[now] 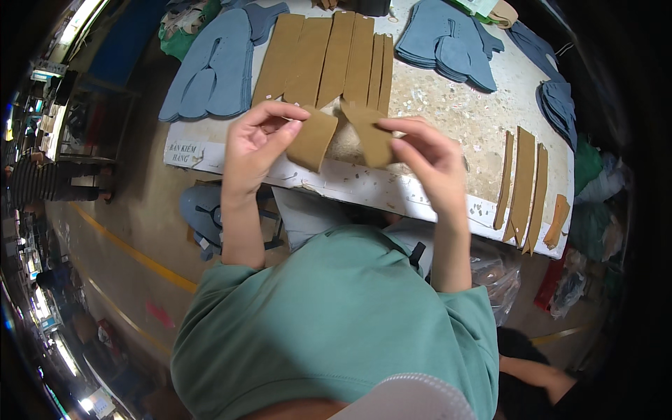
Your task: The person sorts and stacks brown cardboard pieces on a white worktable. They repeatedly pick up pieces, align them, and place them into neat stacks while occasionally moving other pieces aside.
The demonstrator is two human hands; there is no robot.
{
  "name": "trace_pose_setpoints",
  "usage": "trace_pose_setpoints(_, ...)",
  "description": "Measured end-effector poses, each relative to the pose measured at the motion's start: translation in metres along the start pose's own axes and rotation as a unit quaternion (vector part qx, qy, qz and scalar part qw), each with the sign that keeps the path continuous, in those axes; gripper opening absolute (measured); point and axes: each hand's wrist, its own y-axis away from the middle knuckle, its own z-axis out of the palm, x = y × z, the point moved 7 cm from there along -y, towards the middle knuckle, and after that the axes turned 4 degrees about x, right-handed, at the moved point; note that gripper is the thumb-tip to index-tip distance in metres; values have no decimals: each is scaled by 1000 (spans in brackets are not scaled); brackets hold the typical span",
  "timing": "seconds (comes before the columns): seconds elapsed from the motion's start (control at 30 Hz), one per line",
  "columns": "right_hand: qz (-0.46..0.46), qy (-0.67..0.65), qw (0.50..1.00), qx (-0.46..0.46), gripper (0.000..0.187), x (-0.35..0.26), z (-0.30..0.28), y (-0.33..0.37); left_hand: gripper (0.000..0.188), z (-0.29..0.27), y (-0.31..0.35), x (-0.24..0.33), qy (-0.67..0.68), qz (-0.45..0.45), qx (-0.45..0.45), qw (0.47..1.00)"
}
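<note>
Over the front edge of the table, my left hand (260,145) pinches a short brown leather-like piece (315,140) between thumb and fingers. A second brown piece (369,136), narrowing toward its far left end, is pinched in my right hand (430,150). A gap shows between the two pieces. Just beyond them, long brown strips (308,56) lie side by side, their near ends close to the held pieces. Several carry small white marks.
Stacked blue-grey cut pieces (217,70) lie at the far left, with another blue-grey stack (448,45) at the far right. Narrow brown strips (521,182) rest near the table's right end. Plastic bags (497,280) hang below the worn white tabletop (434,94).
</note>
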Motion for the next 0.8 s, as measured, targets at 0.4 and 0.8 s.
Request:
trace_pose_setpoints(0.4, -23, -17, 983, 183, 37, -8, -111, 18, 37, 108, -41, -15, 65, -21, -83, 994)
trace_pose_setpoints(0.8, 70, 131, 969, 197, 37, 80, -108, 46, 38, 114, 15, -110, -100, -126, -68, 985)
